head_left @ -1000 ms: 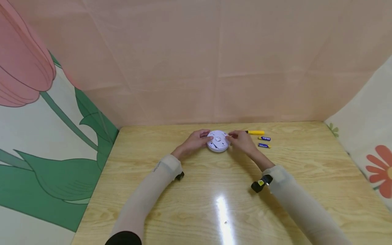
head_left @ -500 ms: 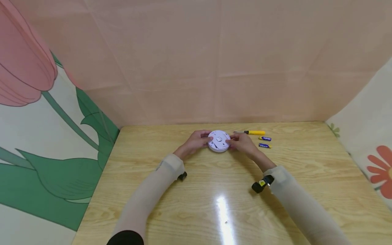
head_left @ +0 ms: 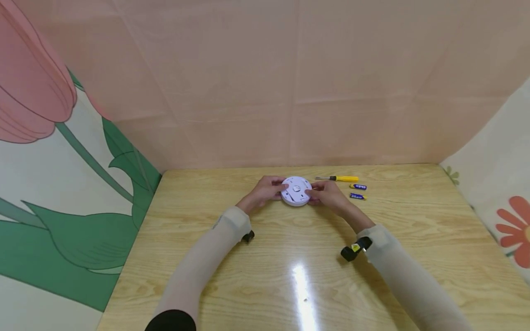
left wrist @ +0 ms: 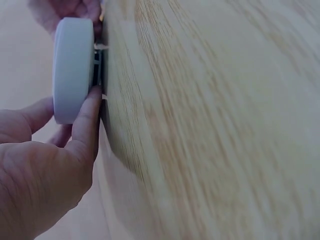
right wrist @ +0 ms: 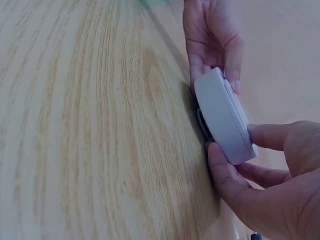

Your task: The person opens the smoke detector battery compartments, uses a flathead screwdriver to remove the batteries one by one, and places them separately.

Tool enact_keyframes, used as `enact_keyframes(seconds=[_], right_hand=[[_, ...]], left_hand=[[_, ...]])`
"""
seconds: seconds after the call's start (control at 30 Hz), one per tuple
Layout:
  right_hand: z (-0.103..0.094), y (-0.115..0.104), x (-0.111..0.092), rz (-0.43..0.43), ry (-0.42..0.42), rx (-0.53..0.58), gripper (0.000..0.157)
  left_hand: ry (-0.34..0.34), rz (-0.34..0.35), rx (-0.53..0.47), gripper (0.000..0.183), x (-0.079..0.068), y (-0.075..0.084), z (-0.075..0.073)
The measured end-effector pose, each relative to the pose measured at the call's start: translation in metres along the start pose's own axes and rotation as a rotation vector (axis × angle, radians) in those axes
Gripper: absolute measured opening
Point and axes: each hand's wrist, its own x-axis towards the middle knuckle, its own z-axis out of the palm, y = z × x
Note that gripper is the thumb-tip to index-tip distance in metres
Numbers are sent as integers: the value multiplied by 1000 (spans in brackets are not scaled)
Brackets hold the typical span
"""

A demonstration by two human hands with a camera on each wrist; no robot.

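A round white smoke alarm (head_left: 296, 191) is held by both hands just above the table, its slotted back face up in the head view. My left hand (head_left: 263, 192) grips its left edge, thumb on the upper face and fingers beneath. On the opposite edge my right hand (head_left: 330, 196) pinches it the same way. In the left wrist view the alarm's smooth side wall (left wrist: 74, 70) shows, with a dark part on its downward side close to the wood. The right wrist view shows the thumb and fingers on the casing (right wrist: 222, 117).
A screwdriver (head_left: 345, 179) with a yellow handle lies behind and right of the right hand. Two blue batteries (head_left: 358, 187) lie near it. The wooden table (head_left: 269, 266) ends at a pink cloth backdrop (head_left: 232, 115).
My right hand has shifted slightly down and grips the alarm's right edge, uncovering the screwdriver's shaft. The alarm has moved marginally right; the left hand keeps its hold.
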Motion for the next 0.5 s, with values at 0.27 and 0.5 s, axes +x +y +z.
enact_keyframes(seconds=[0.27, 0.5], right_hand=[[0, 0, -2, 18, -8, 104, 52], [0, 4, -2, 12, -17, 168, 61]], left_hand=[[0, -5, -41, 39, -3, 1, 1], [-11, -5, -50, 39, -4, 3, 1]])
